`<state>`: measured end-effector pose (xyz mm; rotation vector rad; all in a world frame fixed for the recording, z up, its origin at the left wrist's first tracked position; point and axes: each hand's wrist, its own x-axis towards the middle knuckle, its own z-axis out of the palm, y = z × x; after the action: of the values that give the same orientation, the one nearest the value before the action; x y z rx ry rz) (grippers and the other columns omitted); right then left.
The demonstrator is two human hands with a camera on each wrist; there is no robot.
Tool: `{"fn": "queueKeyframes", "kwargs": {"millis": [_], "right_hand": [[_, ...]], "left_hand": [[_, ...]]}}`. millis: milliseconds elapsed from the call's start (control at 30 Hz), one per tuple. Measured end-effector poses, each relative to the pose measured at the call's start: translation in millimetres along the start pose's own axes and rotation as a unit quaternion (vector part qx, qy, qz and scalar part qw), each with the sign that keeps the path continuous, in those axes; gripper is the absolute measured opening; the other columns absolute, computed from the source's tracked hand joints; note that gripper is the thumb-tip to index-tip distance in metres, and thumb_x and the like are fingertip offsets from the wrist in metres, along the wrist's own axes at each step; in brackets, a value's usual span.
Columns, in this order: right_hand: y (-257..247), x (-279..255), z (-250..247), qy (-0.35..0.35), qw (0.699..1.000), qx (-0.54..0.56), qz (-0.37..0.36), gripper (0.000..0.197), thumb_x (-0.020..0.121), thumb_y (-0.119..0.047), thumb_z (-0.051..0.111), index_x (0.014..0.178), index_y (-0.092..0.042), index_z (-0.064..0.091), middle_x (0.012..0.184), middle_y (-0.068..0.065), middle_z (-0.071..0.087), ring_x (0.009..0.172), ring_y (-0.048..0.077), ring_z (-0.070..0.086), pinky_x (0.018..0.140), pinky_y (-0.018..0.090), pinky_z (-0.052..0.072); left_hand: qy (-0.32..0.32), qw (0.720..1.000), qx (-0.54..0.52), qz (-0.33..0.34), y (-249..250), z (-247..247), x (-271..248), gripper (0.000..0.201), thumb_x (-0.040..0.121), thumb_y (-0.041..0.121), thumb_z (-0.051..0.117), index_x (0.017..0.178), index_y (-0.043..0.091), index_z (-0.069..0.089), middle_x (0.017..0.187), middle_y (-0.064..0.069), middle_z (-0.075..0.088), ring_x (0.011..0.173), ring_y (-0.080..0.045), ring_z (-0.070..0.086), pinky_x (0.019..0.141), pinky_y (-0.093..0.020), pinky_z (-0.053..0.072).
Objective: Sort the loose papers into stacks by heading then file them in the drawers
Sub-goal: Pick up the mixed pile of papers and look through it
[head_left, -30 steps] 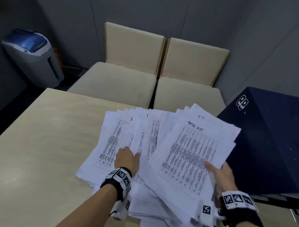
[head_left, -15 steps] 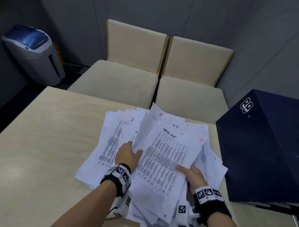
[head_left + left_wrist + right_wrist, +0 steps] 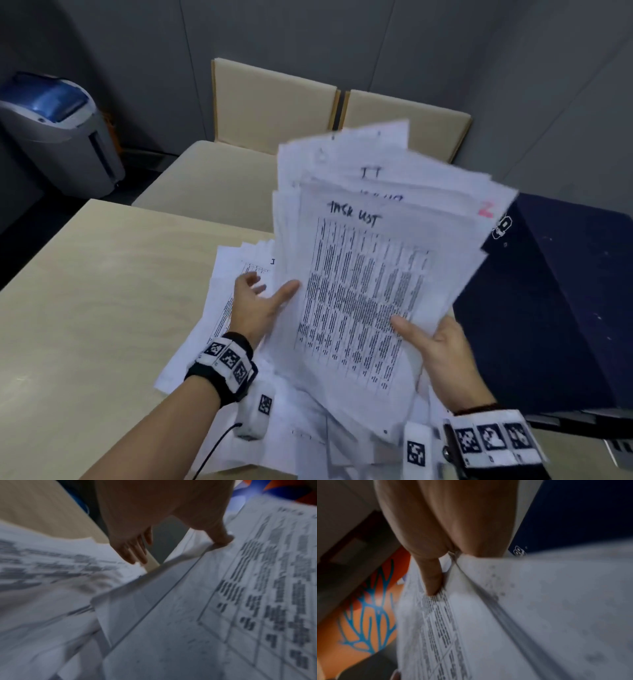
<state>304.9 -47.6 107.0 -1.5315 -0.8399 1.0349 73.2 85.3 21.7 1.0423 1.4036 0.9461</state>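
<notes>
The counter [image 3: 85, 308] carries loose papers [image 3: 219, 308]. Above them the bundle [image 3: 370, 274] is raised, pinched by the right hand [image 3: 435, 346]. The left hand [image 3: 255, 301] is released beside it. The uneven bundle may slide apart and fall.

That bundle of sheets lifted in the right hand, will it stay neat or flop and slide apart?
Probably floppy: the bundle is loose sheets, already fanned at the top. The right hand grips only its lower edge, so sheets may slip. The left hand steadies one side.
</notes>
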Motion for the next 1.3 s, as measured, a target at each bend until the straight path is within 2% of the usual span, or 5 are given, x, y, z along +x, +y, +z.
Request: {"fn": "queueKeyframes", "kwargs": {"millis": [267,367,500,633,1300], "right_hand": [[-42,1,14,0.177,0.976,0.000,-0.129,0.038,0.076,-0.028,0.081,0.102,-0.015,0.056,0.097,-0.007,0.063,0.089,0.002,0.062,0.087,0.010,0.047],[-47,7,26,0.225,0.960,0.050,-0.156,0.040,0.074,-0.029,0.081,0.099,-0.020,0.051,0.093,-0.015,0.058,0.082,-0.010,0.057,0.074,-0.003,0.041],[-30,9,21,0.208,0.964,0.047,-0.162,0.061,0.070,-0.019,0.086,0.120,-0.001,0.057,0.109,0.001,0.070,0.104,0.008,0.067,0.097,0.024,0.052],[-7,10,18,0.171,0.979,0.058,-0.096,0.066,0.067,-0.018,0.088,0.123,-0.005,0.056,0.111,0.003,0.071,0.102,0.013,0.069,0.100,0.041,0.052],[22,30,7,0.081,0.994,0.011,-0.078,0.023,0.080,-0.006,0.078,0.102,-0.007,0.071,0.094,-0.002,0.077,0.089,0.012,0.073,0.077,0.022,0.056]], "left_hand": [[-0.229,0.953,-0.081,0.183,109,23,-48,0.012,0.083,0.009,0.075,0.084,0.007,0.063,0.072,0.007,0.072,0.067,0.000,0.068,0.067,-0.017,0.054],[-0.215,0.945,-0.065,0.236,124,26,-57,0.021,0.088,0.006,0.070,0.074,0.018,0.060,0.063,0.010,0.068,0.057,0.001,0.063,0.062,-0.013,0.051],[-0.189,0.942,-0.104,0.259,126,14,-52,0.048,0.077,0.009,0.081,0.121,0.007,0.062,0.109,-0.009,0.073,0.102,-0.022,0.070,0.087,-0.035,0.057],[-0.156,0.952,-0.109,0.240,115,8,-46,0.043,0.077,0.011,0.082,0.115,0.001,0.065,0.109,-0.007,0.073,0.104,-0.023,0.070,0.091,-0.041,0.056],[-0.071,0.964,-0.148,0.208,108,11,-36,0.037,0.074,0.024,0.083,0.105,0.008,0.071,0.100,-0.007,0.075,0.094,-0.023,0.072,0.085,-0.038,0.058]]}}
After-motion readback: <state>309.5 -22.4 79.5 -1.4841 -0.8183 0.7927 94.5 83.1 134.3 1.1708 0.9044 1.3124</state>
